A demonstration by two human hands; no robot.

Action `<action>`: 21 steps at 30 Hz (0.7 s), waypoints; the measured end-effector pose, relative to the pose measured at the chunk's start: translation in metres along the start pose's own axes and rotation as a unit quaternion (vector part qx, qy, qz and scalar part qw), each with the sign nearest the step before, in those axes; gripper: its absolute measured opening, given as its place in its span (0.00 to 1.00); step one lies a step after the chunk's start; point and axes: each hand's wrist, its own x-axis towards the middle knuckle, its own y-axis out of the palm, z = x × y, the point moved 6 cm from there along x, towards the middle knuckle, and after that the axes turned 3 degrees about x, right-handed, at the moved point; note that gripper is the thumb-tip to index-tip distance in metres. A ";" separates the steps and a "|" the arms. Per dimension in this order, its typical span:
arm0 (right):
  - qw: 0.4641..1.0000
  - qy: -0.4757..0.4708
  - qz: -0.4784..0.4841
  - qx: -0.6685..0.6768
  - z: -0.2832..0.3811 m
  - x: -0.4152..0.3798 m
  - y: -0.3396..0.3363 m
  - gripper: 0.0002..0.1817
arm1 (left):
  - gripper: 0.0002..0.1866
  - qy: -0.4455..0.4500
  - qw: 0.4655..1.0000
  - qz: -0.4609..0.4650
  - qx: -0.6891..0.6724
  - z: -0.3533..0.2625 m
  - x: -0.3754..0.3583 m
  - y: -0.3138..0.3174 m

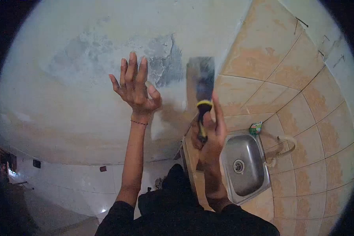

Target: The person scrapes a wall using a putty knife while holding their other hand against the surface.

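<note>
My left hand [135,86] is raised with its fingers spread, in front of the pale wall [86,110], just below a patch of peeling grey paint [165,63]. Whether its fingertips touch the wall I cannot tell. To its right, my right hand [212,131] grips the black and yellow handle of a scraper [203,88]. The scraper points upward, and its broad blade is blurred by motion near the edge where wall and tiles meet. Nothing is held in my left hand.
A steel sink [246,165] is set in the counter at the lower right, with a faucet [287,145] beside it and a small green packet [256,128] at its corner. Stained beige tiles [303,118] cover the right wall. White floor tiles [78,181] show at the lower left.
</note>
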 end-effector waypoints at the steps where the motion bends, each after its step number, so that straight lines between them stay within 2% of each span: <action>1: 0.999 -0.013 0.029 -0.004 0.007 0.007 0.004 0.33 | 0.29 0.001 1.000 -0.003 0.002 0.000 0.001 0.000; 3: 0.996 -0.036 0.084 -0.011 0.016 0.014 0.010 0.31 | 0.29 0.003 1.000 -0.006 0.005 -0.001 0.001 0.000; 9: 0.992 0.097 0.072 -0.047 -0.033 -0.009 -0.006 0.31 | 0.30 0.009 1.000 -0.003 0.012 -0.001 0.002 0.000; 10: 0.990 0.120 0.076 -0.007 -0.037 -0.016 -0.008 0.32 | 0.30 0.008 1.000 -0.005 0.010 -0.001 0.002 0.000; 14: 0.984 0.110 0.100 0.096 -0.021 0.001 -0.004 0.33 | 0.30 0.005 1.000 -0.005 0.010 -0.001 0.002 -0.001; 17: 0.987 0.108 0.113 0.043 0.002 0.015 0.011 0.32 | 0.30 0.000 1.000 0.001 0.011 -0.002 0.000 0.000; 21: 0.979 0.145 0.130 0.068 -0.034 0.009 -0.006 0.33 | 0.29 0.006 1.000 -0.013 0.005 -0.002 0.001 0.000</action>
